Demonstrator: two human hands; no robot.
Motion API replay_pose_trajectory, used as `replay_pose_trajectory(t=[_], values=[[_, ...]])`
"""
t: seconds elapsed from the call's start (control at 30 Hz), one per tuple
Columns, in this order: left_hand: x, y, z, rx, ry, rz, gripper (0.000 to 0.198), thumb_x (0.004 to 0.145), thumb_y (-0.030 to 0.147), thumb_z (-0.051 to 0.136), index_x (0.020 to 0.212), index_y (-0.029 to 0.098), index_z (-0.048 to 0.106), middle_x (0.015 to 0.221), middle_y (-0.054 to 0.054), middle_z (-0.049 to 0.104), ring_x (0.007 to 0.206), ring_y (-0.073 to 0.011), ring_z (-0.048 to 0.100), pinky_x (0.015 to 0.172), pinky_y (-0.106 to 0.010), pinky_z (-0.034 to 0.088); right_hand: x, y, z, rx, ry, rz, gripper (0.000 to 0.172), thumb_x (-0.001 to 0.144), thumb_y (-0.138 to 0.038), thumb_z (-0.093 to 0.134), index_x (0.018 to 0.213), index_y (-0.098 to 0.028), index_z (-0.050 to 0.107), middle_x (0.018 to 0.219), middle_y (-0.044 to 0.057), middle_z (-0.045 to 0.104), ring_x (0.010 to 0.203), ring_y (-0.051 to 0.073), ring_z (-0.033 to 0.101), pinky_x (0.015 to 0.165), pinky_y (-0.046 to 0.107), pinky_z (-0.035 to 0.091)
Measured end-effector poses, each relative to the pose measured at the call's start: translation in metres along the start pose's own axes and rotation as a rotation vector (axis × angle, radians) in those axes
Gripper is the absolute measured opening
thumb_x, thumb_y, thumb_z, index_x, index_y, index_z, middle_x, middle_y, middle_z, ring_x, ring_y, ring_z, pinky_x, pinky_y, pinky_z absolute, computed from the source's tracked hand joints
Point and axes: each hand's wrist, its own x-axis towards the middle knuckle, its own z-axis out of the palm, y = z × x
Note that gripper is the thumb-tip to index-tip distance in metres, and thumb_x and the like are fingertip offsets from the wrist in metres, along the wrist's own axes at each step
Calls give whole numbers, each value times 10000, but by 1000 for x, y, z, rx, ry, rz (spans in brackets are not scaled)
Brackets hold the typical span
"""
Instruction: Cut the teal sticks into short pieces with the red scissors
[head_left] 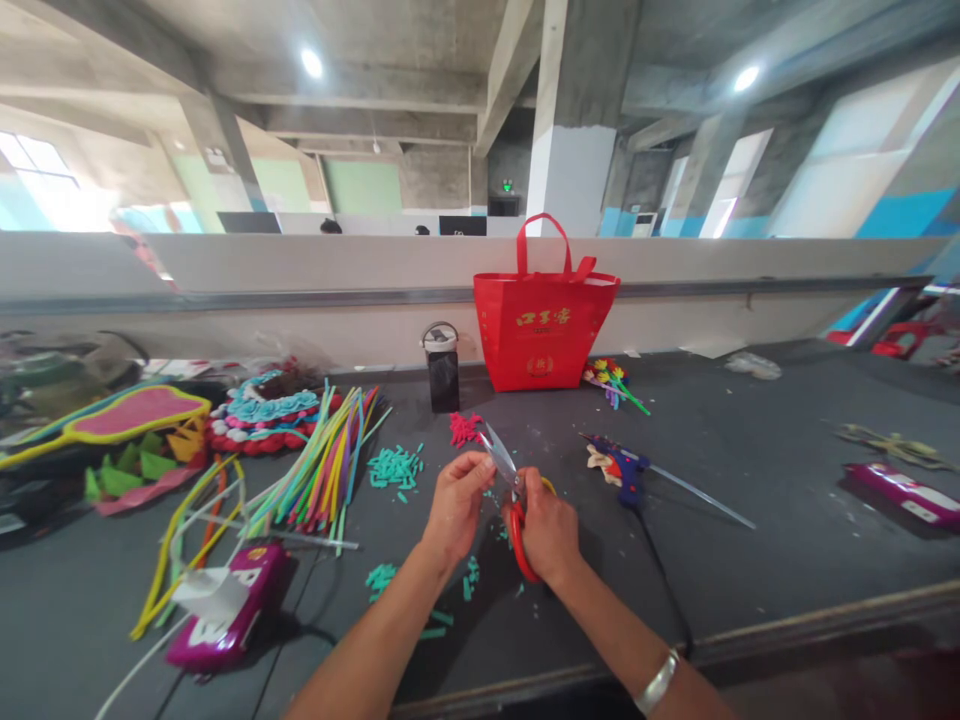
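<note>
My right hand [550, 530] is wrapped round the red and yellow handles of a pair of scissors [507, 485], whose silver blades point up and to the left. My left hand [459, 500] is pinched beside the blades, fingertips close to the metal; what it pinches is too small to make out. Short teal cut pieces [381, 576] lie on the dark table [750, 560] under my forearms. A larger pile of teal pieces [396, 466] and a small red cluster [463, 429] lie just beyond my hands.
A bundle of coloured pipe cleaners [326, 465] lies left of my hands, with craft pieces [259, 415] behind. A blue glue gun [626, 468] lies to the right, a purple glue gun [229, 605] at front left. A red bag [541, 325] and a black bottle [443, 370] stand at the back.
</note>
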Motion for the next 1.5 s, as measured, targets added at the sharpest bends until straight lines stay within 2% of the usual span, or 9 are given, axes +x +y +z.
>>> replay_pose_trajectory(t=[0.43, 0.7, 1.03, 1.3, 1.5], values=[[-2, 2, 4, 27, 38, 18, 179, 667, 290, 796, 621, 164, 676, 586, 27, 523, 593, -101, 440, 619, -224, 355, -1, 4, 8, 54, -5, -23, 122, 888, -199, 496, 1009, -199, 509, 772, 9, 682, 637, 166, 664, 550, 232, 328], [-3, -1, 6, 47, 51, 27, 160, 677, 287, 791, 643, 168, 690, 598, 29, 541, 597, -98, 441, 617, -222, 353, -1, 2, 6, 84, 0, -10, 163, 879, -214, 500, 1041, -193, 515, 792, 20, 689, 631, 172, 665, 545, 236, 318], [-4, -2, 7, 62, 55, 30, 159, 659, 288, 804, 657, 167, 702, 611, 23, 569, 604, -101, 457, 624, -230, 364, 0, 1, 8, 151, 1, -12, 202, 871, -215, 481, 1062, -177, 533, 670, -6, 651, 570, 164, 638, 517, 228, 301], [-4, -5, 8, 67, 58, 29, 158, 658, 285, 802, 651, 166, 698, 615, 25, 579, 597, -96, 466, 635, -229, 372, 0, 0, 6, 233, 2, -29, 179, 849, -181, 431, 999, -177, 528, 621, -15, 617, 544, 159, 625, 501, 222, 337], [-7, -6, 11, 69, 36, 43, 139, 682, 286, 785, 677, 172, 706, 636, 21, 607, 625, -108, 498, 655, -234, 382, 1, -2, 6, 279, 13, -42, 254, 859, -230, 433, 1091, -162, 509, 668, -1, 651, 590, 187, 660, 521, 236, 380]])
